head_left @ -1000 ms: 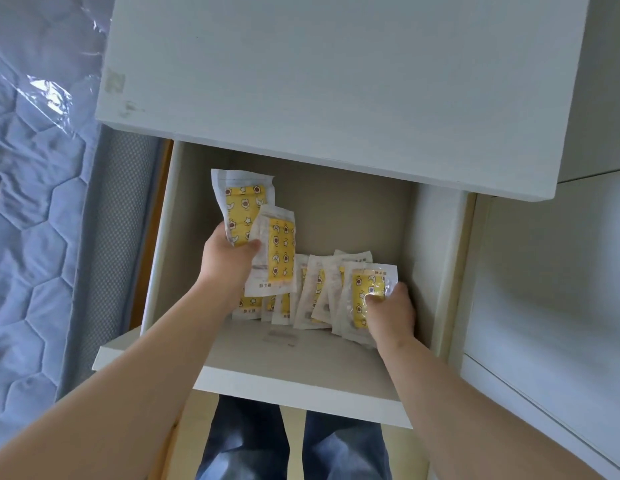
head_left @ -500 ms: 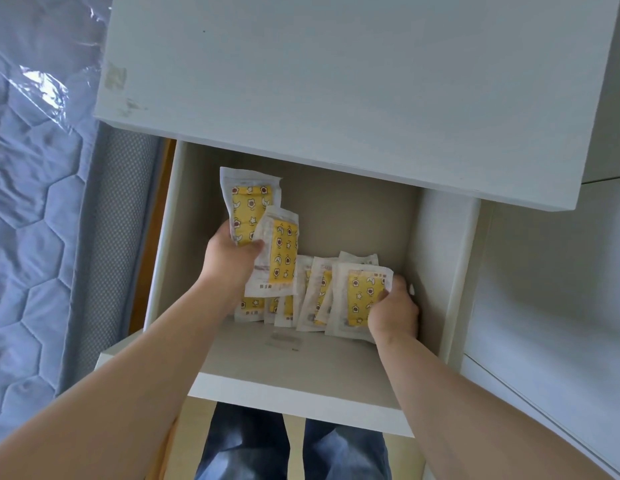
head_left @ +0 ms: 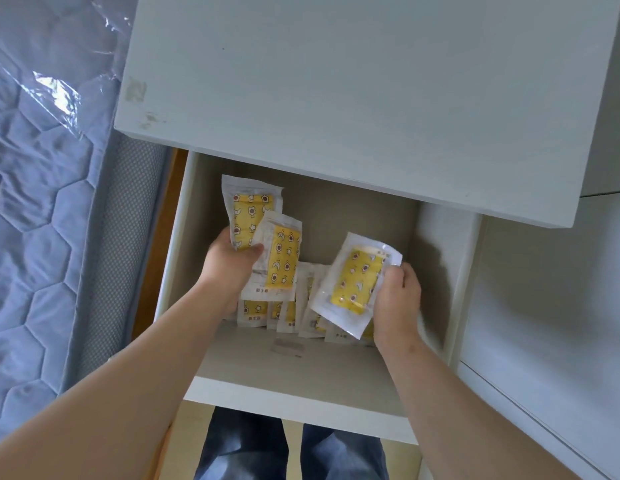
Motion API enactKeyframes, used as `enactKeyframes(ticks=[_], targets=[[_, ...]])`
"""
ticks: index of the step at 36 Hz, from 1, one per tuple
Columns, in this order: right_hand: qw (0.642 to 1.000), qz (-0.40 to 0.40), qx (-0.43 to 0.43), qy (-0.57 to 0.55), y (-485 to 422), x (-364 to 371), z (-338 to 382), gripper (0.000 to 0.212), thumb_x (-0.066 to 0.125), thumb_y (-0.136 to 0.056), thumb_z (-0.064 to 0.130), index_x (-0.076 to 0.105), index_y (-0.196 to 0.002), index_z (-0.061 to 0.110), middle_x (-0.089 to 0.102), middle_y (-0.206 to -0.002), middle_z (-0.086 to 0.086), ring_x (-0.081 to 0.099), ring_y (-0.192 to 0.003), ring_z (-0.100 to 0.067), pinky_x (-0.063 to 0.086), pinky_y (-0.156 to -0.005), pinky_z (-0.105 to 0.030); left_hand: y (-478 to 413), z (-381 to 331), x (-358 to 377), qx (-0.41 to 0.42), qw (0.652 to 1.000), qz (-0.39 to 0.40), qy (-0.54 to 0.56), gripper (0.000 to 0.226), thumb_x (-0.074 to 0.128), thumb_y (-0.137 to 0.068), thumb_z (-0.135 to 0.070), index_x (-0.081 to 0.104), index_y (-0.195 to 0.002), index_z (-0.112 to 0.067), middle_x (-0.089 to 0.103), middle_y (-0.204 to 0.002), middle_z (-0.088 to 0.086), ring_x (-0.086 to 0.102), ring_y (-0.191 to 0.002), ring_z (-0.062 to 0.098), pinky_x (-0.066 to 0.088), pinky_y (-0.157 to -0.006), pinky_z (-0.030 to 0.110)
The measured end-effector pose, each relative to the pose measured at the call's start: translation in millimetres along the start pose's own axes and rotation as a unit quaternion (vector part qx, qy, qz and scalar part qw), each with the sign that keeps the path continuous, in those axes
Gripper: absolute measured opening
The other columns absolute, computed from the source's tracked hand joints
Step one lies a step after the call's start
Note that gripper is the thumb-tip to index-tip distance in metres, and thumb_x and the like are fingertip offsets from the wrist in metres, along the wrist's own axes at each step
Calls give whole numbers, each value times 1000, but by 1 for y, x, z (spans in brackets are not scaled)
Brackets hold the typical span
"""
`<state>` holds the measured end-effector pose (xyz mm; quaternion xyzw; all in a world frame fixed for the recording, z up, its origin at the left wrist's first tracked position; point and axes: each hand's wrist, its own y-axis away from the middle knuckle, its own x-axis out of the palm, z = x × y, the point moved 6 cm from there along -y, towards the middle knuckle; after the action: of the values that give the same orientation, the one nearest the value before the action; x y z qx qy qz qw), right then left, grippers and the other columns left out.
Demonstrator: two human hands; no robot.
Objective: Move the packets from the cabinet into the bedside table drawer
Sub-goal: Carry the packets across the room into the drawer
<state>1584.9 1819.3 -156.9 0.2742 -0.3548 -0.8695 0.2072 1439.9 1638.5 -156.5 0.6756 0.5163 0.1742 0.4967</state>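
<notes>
Inside the open compartment [head_left: 301,368], my left hand [head_left: 229,268] grips two packets [head_left: 280,261] while my right hand [head_left: 396,299] pinches a third packet [head_left: 353,282], tilted, above the row [head_left: 291,313] at the compartment's back. I'd lift straight up, so the row stays standing (it leans loosely). Half a second ago this packet sat in that row.

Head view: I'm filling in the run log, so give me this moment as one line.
left hand: holds two packets | right hand: pinches one packet, tilted | other packets: row in drawer
</notes>
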Motion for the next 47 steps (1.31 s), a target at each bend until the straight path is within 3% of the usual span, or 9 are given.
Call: enactKeyframes(ticks=[6, 12, 19, 25, 29, 35, 39, 42, 47], targets=[[987, 135, 75, -40, -7, 47, 19, 29, 30, -95, 15, 40, -67, 16, 47, -50, 4, 53, -46, -13, 43, -51, -22, -5, 0, 4, -12, 998, 52, 23, 11, 55, -94, -21, 57, -101, -29, 69, -106, 0, 67, -95, 22, 52, -88, 52], [977, 183, -2, 106, -14, 78, 19, 27, 37, -100, 39, 51, -96, 16, 58, -84, 3, 58, -73, -8, 47, -58, -20, -16, 4, 10, -62, 992, 75, 78, 26, 52, -95, -28, 54, -119, -19, 71, -100, 2, 70, -88, 21, 56, -80, 46], [985, 143, 7, 95, -32, 104, 20, 21, 45, -98, 36, 41, -98, 15, 57, -86, -7, 60, -79, -21, 45, -60, -25, -40, 1, 10, -67, 997, 40, -16, 41, 43, -97, -44, 46, -128, -18, 65, -103, 3, 64, -90, 20, 52, -84, 38], [985, 133, -21, 109, -53, 132, 21, 24, 60, -90, 15, 40, -103, 15, 44, -78, 6, 44, -66, -5, 39, -56, -19, -67, -16, 1, 37, 987, -46, -151, 40, 35, -100, -39, 54, -122, -12, 61, -115, 10, 58, -100, 27, 44, -81, 34], [982, 102, -25, 156, -66, 141, 20, 25, 55, -92, 10, 46, -115, 6, 47, -84, 0, 48, -72, -13, 42, -62, -23, -77, -23, 4, 94, 972, -45, -208, 35, 34, -102, -32, 56, -118, -10, 62, -113, 13, 57, -93, 25, 41, -76, 30], [962, 75, -91, 246, -71, 145, 27, 8, 50, -93, 10, 43, -90, 14, 48, -78, 2, 46, -76, -17, 33, -53, -23, -79, -23, 3, 134, 942, -99, -291, 41, 45, -98, -21, 37, -137, -11, 56, -127, 13, 55, -113, 33, 45, -86, 36], [951, 66, -92, 289, -72, 139, 24, 7, 48, -91, 8, 46, -88, 14, 52, -86, -2, 49, -77, -19, 36, -64, -24, -61, -21, 10, 177, 897, -116, -387, 64, 48, -95, -21, 12, -148, -14, 45, -137, 14, 54, -112, 33, 47, -79, 39], [946, 75, -90, 301, -73, 135, 21, 10, 48, -91, 7, 54, -97, 12, 52, -87, -1, 49, -78, -18, 38, -65, -24, -49, -17, 24, 215, 823, -104, -515, 77, 48, -95, -32, -5, -150, -17, 1, -158, 11, 13, -143, 32, 26, -111, 41], [941, 124, -129, 288, -67, 140, 22, 23, 46, -91, 5, 61, -107, 11, 56, -88, 2, 50, -78, -14, 38, -66, -17, -57, -15, 45, 290, 744, 1, -603, 74, 43, -95, -44, -7, -149, -36, -20, -157, -2, -15, -144, 31, 9, -116, 46]])
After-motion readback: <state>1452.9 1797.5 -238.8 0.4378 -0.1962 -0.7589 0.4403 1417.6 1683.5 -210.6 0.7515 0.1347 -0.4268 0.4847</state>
